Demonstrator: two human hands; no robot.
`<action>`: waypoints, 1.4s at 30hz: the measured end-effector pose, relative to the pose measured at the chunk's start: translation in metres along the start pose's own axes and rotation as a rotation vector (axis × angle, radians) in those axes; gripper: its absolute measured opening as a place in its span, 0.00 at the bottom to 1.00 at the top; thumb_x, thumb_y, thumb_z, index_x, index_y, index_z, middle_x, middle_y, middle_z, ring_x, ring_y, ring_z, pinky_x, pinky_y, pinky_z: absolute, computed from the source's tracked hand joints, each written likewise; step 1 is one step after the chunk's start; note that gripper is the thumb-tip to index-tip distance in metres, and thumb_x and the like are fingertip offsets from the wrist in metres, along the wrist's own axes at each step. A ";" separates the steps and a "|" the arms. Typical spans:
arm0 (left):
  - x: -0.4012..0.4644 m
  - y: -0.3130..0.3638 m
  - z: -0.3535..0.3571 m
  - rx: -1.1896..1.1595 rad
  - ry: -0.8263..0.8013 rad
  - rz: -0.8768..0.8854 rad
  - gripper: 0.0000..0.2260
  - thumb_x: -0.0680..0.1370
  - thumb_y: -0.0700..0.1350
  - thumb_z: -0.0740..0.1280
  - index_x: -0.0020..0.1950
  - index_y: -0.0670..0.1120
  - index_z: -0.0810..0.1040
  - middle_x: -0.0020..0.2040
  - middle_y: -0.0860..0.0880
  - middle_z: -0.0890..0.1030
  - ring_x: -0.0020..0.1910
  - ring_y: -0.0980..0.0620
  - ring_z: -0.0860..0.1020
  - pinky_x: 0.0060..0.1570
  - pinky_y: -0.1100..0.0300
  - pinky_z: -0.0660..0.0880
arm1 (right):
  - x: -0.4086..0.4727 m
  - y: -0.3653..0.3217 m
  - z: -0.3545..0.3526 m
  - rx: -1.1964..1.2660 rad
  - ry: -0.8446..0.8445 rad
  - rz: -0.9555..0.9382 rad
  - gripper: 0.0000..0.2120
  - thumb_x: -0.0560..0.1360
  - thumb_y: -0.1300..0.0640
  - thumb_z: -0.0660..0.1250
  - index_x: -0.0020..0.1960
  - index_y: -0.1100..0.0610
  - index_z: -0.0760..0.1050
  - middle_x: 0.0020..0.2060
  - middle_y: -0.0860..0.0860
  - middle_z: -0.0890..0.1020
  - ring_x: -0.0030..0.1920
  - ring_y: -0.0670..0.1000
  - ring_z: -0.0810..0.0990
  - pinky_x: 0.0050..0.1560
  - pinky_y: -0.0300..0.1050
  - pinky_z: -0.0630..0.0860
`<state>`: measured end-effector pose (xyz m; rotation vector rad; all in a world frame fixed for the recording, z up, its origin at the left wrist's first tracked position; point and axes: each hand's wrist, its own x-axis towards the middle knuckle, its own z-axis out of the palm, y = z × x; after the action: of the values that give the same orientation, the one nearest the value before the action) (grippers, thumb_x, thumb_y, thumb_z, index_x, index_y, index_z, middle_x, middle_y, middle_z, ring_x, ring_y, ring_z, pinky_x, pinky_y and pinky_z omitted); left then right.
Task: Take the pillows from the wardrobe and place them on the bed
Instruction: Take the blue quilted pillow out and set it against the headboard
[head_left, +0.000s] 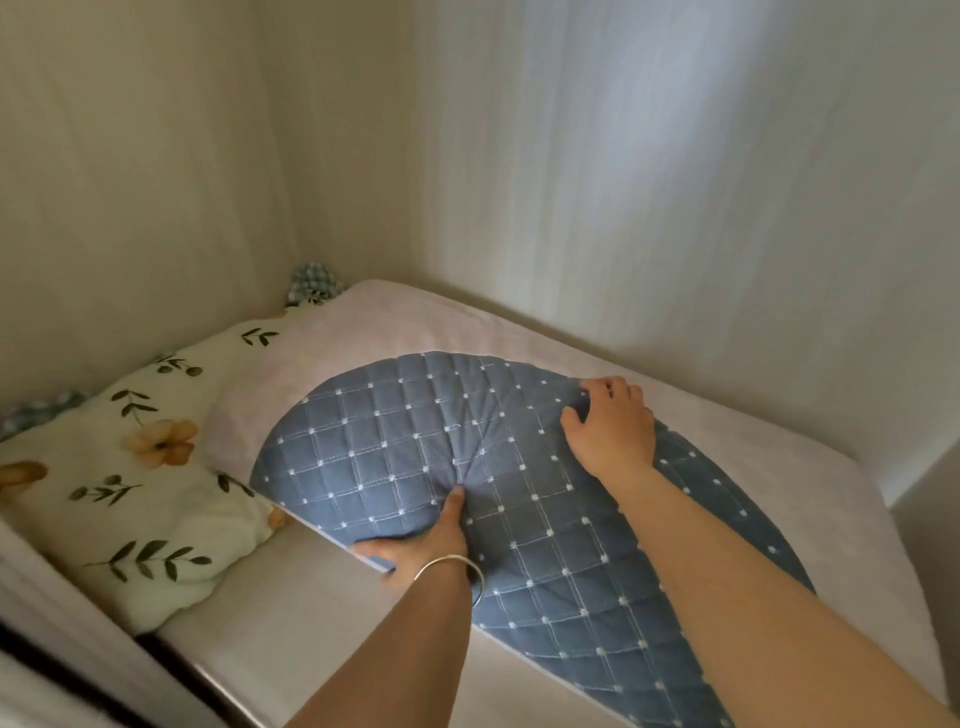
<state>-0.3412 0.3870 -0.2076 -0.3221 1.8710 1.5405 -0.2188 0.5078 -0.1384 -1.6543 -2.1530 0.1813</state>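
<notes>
Both hands are on the blue quilted pillow (415, 452) inside the wardrobe. Her left hand (426, 540), a thin silver bangle (457, 569) round the wrist, is clamped on the pillow's near edge — thumb pressed into the top so the fabric puckers around it, fingers curled underneath. The right hand (610, 426) lies further back on the pillow's upper right side, fingers bent and bunching a fold of the cover, so it too is gripping rather than resting flat.

The pillow is dark blue with a stitched diamond grid and small white dots at the crossings. It lies across the wardrobe shelf (311, 613), a pale surface, with its rounded far end up on a plain pinkish-white pillow (395, 327) that sits toward the back corner. Its near end runs down toward the front right of the shelf, passing under the right forearm.

Along the left side of the shelf lies a cream pillow printed with green leaf sprigs and orange flowers (156, 467), touching the pinkish one. Behind these, against the left wall and in the back corner, bits of blue-and-white checked fabric (311, 283) poke out — what they belong to I cannot tell. Light wood-grain panels (623, 182) close in the back and sides.
</notes>
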 end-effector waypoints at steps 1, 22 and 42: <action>-0.005 -0.003 0.001 -0.094 0.005 -0.059 0.59 0.54 0.58 0.82 0.76 0.49 0.51 0.70 0.37 0.67 0.66 0.32 0.70 0.67 0.37 0.66 | 0.002 0.000 0.002 0.008 -0.020 0.019 0.21 0.76 0.51 0.58 0.67 0.55 0.67 0.66 0.55 0.70 0.66 0.57 0.65 0.63 0.52 0.64; 0.018 -0.008 -0.060 -0.050 -0.176 0.053 0.31 0.65 0.64 0.74 0.57 0.42 0.75 0.52 0.43 0.77 0.48 0.42 0.74 0.57 0.50 0.70 | 0.002 -0.007 0.000 -0.018 0.015 0.041 0.22 0.75 0.49 0.58 0.67 0.58 0.68 0.62 0.58 0.72 0.63 0.59 0.69 0.61 0.53 0.66; 0.129 0.045 -0.141 0.386 -0.340 0.149 0.47 0.50 0.80 0.67 0.58 0.50 0.80 0.54 0.44 0.84 0.52 0.41 0.82 0.61 0.45 0.74 | 0.016 -0.022 -0.009 0.516 -0.735 0.302 0.30 0.70 0.33 0.63 0.56 0.57 0.75 0.51 0.55 0.80 0.50 0.54 0.79 0.52 0.46 0.74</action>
<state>-0.5113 0.2968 -0.2463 0.2452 1.8922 1.1969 -0.2384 0.5150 -0.1183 -1.7260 -2.0086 1.4949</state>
